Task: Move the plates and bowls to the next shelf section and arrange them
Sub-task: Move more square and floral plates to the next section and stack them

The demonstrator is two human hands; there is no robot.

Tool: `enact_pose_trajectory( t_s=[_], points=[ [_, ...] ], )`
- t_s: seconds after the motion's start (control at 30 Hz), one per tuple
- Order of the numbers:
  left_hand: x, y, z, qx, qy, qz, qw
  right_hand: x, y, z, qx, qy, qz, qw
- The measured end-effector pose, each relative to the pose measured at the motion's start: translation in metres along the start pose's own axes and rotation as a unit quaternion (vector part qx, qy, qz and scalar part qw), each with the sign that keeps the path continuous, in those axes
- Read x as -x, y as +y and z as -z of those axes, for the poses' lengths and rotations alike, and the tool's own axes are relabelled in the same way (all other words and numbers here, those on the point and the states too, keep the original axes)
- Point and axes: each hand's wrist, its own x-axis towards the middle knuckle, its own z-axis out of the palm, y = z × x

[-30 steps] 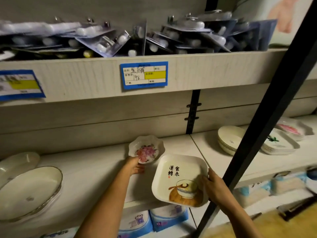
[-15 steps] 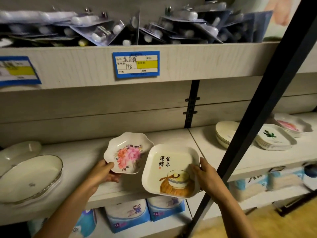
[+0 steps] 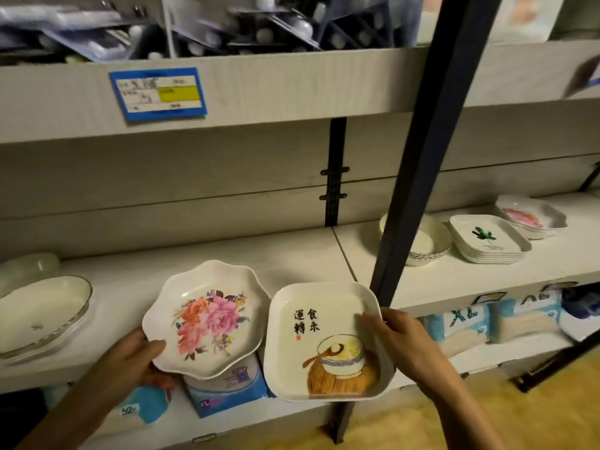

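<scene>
My left hand [image 3: 130, 362] grips the lower left rim of a scalloped white plate with pink flowers [image 3: 207, 318], held in the air in front of the left shelf section [image 3: 292, 254]. My right hand [image 3: 402, 342] holds the right edge of a square white plate [image 3: 324, 342] printed with black characters and a bowl picture, beside the flower plate. On the right shelf section [image 3: 454, 277] stand a stack of round cream bowls [image 3: 425, 241], a stack of square plates with a green sprig [image 3: 490, 238] and a stack of flower plates [image 3: 529, 219].
A slanted black post [image 3: 422, 141] crosses in front of the right section. Oval gold-rimmed plates [image 3: 39, 310] lie at the far left. The upper shelf holds packaged goods [image 3: 194, 27] behind a blue price label [image 3: 159, 92]. Blue packs [image 3: 227, 384] fill the shelf below.
Both plates have come off the left shelf toward me and now hang in front of its edge. The view has shifted to the right.
</scene>
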Motion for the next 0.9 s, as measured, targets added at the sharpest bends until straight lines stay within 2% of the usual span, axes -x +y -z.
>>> enact_pose_trajectory(
  t_s=[0.17, 0.4, 0.8, 0.9],
  points=[
    [0.031, -0.012, -0.043, 0.025, 0.021, 0.044, 0.999, 0.003, 0.036, 0.063, 0.006, -0.03, 0.014, 0.999],
    [0.074, -0.003, -0.128, 0.057, 0.04, 0.032, 0.997, 0.001, 0.076, 0.153, 0.024, -0.015, 0.005, 1.0],
    [0.115, 0.01, -0.207, 0.027, 0.021, 0.06, 0.998, -0.023, 0.128, 0.223, -0.041, 0.017, -0.026, 0.999],
    [0.124, 0.011, -0.236, 0.048, 0.046, 0.069, 0.995, -0.03, 0.142, 0.247, -0.046, 0.015, -0.018, 0.999]
  ],
)
